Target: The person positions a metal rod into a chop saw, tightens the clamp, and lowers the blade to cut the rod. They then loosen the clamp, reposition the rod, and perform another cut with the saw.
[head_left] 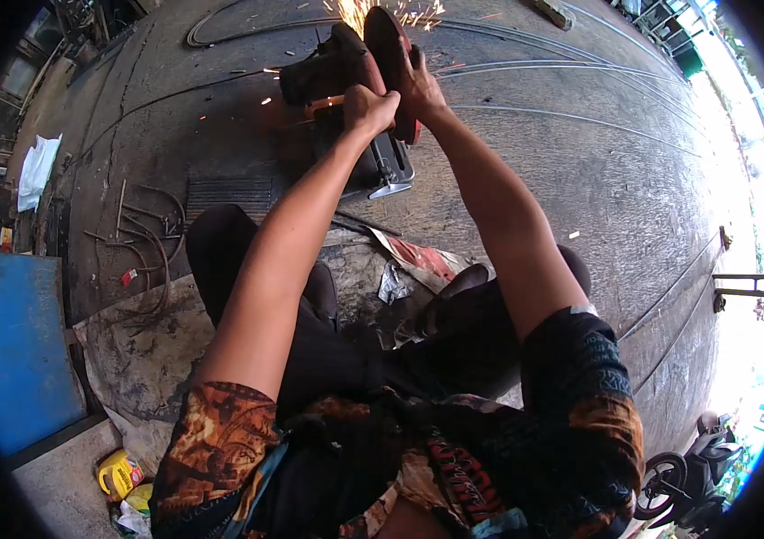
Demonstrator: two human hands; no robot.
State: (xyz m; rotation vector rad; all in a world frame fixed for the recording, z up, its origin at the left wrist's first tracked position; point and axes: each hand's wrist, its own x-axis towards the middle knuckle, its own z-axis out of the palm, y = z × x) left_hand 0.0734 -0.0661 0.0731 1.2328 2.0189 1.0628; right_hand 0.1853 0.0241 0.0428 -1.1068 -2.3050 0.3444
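A chop saw (359,70) with a reddish guard stands on the floor ahead, its dark motor (306,81) to the left and its grey base (391,162) nearer me. Bright sparks spray from its far end. My left hand (369,112) is closed at the guard's near end, thumb pointing right; what lies inside the fist is hidden. A round, dark disc with a red edge (386,40) stands on edge against the guard's right side. Gripping that disc from its right side is my right hand (421,90), fingers spread along it.
Long metal rods (544,65) stretch across the floor to the right. A ribbed dark grate (229,193) and bent rods (153,229) lie at left. Close by are a blue panel (18,341) and a yellow container (119,474). A motorcycle (692,472) is parked at lower right.
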